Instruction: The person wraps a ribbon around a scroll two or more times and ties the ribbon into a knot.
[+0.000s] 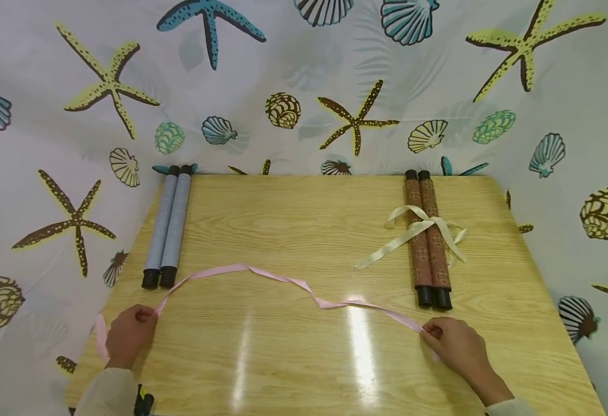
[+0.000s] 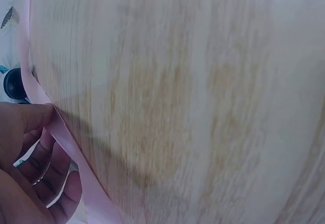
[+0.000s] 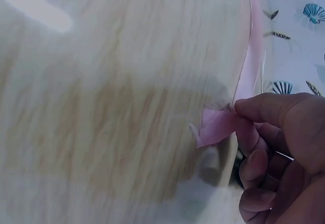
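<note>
A long pink ribbon (image 1: 278,278) stretches in a slack, twisted line between both hands, across the wooden table. My left hand (image 1: 131,333) pinches it near the left side, and a tail of ribbon hangs past that hand. With thumb and finger, my right hand (image 1: 458,345) pinches the other end; in the right wrist view a short frayed tip (image 3: 216,126) sticks out of the pinch. Beyond the left hand lie two grey-blue rolls (image 1: 171,222) with black ends, side by side. Beyond the right hand, two reddish-brown patterned rolls (image 1: 422,254) are tied together by a cream ribbon bow (image 1: 431,222).
A wooden table (image 1: 293,225) carries everything. White cloth (image 1: 293,69) printed with starfish and shells stands around its back and sides. A small black object with a yellow part (image 1: 144,401) lies at the front edge beside the left sleeve.
</note>
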`<state>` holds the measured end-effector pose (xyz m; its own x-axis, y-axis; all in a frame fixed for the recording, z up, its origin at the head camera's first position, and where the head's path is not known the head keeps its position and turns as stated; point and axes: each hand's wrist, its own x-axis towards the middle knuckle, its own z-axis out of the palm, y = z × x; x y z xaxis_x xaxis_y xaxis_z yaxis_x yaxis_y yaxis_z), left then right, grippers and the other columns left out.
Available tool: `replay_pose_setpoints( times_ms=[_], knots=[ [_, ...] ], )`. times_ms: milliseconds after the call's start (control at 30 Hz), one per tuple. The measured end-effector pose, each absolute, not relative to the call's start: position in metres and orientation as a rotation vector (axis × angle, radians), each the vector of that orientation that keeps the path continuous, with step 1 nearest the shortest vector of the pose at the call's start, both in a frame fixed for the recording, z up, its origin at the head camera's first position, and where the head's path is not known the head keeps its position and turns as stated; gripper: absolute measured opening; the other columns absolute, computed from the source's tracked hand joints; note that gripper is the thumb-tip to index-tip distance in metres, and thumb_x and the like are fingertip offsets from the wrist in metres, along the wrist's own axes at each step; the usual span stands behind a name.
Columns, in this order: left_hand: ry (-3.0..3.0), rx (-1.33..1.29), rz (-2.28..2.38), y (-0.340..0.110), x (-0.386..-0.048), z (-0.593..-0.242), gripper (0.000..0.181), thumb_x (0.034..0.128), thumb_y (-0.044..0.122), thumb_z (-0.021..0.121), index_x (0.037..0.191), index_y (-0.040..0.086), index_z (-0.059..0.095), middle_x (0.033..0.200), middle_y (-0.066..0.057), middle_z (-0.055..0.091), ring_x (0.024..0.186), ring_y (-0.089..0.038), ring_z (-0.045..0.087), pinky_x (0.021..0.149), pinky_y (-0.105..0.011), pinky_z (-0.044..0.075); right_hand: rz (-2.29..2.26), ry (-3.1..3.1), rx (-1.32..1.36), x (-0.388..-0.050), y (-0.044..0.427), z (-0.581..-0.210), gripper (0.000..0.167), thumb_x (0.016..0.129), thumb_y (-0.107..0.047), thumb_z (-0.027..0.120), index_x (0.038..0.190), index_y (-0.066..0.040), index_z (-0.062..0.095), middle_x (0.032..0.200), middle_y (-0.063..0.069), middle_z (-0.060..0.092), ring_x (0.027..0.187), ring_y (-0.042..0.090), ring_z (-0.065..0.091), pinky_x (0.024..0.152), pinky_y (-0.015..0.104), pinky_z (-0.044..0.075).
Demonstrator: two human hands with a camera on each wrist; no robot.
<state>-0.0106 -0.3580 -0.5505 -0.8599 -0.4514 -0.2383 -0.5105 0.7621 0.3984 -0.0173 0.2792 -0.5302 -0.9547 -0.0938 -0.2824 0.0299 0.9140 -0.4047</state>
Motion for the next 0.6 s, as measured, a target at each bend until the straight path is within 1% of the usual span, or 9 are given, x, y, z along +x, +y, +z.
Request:
replay_pose_setpoints(
  times_ms=[100,200,333,433,600],
  knots=[
    [2.830,-0.754,0.706,-0.360,-0.012,-0.550,0.027,0.0965,0.028,0.058,0.104,0.004,0.068,0.098,-0.015,0.072,0.080,-0.027,0.066,0.058,-0.028,0.040,-0.588,2.762,-0.003,-0.010,0.291,-0.528,0.016,0.090,-0.024,0.072,0.095,-0.009,0.076,0.079,-0.003,0.073,0.062,0.007,0.063,0.048,0.024,0.047],
    [2.818,-0.741,0.706,-0.363,-0.014,-0.553,0.028,0.0967,0.029,0.057,0.104,0.004,0.068,0.098,-0.014,0.072,0.078,-0.024,0.066,0.057,-0.028,0.040,-0.595,2.747,0.047,-0.003,0.303,-0.526,0.017,0.091,-0.024,0.071,0.097,-0.009,0.076,0.080,-0.003,0.073,0.060,0.008,0.062,0.046,0.025,0.045],
    [2.793,-0.740,0.711,-0.369,-0.015,-0.554,0.030,0.0968,0.031,0.056,0.105,0.004,0.068,0.098,-0.015,0.072,0.078,-0.025,0.066,0.056,-0.029,0.041,-0.593,2.729,0.092,0.000,0.316,-0.526,0.018,0.091,-0.027,0.070,0.099,-0.012,0.076,0.081,-0.005,0.073,0.056,0.009,0.056,0.044,0.028,0.041],
    [2.787,-0.742,0.710,-0.369,-0.016,-0.552,0.032,0.0971,0.032,0.056,0.105,0.003,0.067,0.098,-0.016,0.071,0.077,-0.025,0.066,0.056,-0.029,0.041,-0.582,2.727,0.101,0.000,0.325,-0.525,0.019,0.092,-0.028,0.069,0.100,-0.013,0.076,0.082,-0.005,0.073,0.057,0.009,0.056,0.045,0.029,0.041],
    [2.776,-0.746,0.711,-0.367,-0.017,-0.548,0.036,0.0980,0.037,0.056,0.105,0.003,0.067,0.097,-0.017,0.070,0.076,-0.024,0.064,0.055,-0.029,0.041,-0.548,2.735,0.116,-0.002,0.335,-0.524,0.020,0.093,-0.029,0.068,0.102,-0.012,0.076,0.085,-0.002,0.075,0.063,0.009,0.062,0.048,0.029,0.045]
  ],
)
